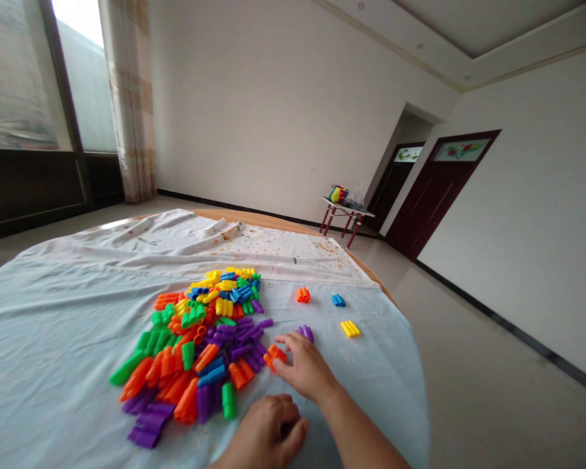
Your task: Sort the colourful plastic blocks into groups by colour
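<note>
My right hand [306, 368] reaches over the cloth with its thumb and fingers closed around an orange plastic building piece [274, 355] made of joined tubes. Just beyond its fingers lies a purple tube piece [305, 333]. Closer to me, my left hand [271, 426] rests low over the cloth, fingers curled in, and nothing shows in it. To the left of both hands spreads a large pile of tube-shaped plastic pieces [209, 339] in orange, green, purple, yellow and blue. A green piece [228, 400] lies at the pile's near edge, beside my left hand.
Apart from the pile lie an orange piece [303, 295], a blue piece [338, 300] and a yellow piece [350, 329]. A wrinkled cloth [371, 391] covers the round table, whose wooden rim [273, 220] shows at the back. A small table [366, 213] stands beyond, bearing a colourful bag.
</note>
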The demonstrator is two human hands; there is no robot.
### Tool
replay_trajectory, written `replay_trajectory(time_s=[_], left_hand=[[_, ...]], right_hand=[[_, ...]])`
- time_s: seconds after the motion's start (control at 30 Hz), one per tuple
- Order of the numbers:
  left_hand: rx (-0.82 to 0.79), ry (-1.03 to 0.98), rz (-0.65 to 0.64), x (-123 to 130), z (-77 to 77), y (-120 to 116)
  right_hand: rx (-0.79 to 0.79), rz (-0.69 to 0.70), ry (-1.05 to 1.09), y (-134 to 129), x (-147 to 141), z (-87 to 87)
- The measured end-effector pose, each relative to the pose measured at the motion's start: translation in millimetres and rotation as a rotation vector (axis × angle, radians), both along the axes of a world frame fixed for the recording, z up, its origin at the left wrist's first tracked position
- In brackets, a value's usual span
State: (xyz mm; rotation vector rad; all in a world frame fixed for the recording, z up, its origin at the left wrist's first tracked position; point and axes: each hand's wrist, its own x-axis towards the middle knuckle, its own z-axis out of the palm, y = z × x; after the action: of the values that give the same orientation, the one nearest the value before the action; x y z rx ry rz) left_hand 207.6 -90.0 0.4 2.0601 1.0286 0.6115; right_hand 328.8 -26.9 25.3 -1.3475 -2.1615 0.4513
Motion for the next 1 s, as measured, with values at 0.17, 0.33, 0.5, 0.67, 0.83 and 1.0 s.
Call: replay_trajectory(time_s=[0.17, 0.33, 0.5, 0.67, 0.83, 1.0], left_hand=[[-0.012, 0.018, -0.001, 0, -0.8, 1], [0.000, 0.035, -0.019, -1, -3.8, 3], [-0.006, 0.047, -0.046, -1, -7.1, 5], [-0.030, 0.040, -0.051, 0, -9.0, 8], [-0.048, 0.024, -0.052, -1, -8.8, 9], [-0.071, 0.021, -0.046, -2, -10.6, 9]], right_hand=[[-0.022, 0.037, 0.011, 1, -1, -3.2], [-0.025, -0.028, 0.191, 18, 15, -1.3], [-0.029, -0.267, 0.277, 64, 47, -2.1], [-0.088, -0.469, 0.093, 104, 60, -9.3], [-0.102, -0.492, -0.005, 114, 53, -20.7], [-0.086, -0.512, -0.051, 120, 56, -22.1]])
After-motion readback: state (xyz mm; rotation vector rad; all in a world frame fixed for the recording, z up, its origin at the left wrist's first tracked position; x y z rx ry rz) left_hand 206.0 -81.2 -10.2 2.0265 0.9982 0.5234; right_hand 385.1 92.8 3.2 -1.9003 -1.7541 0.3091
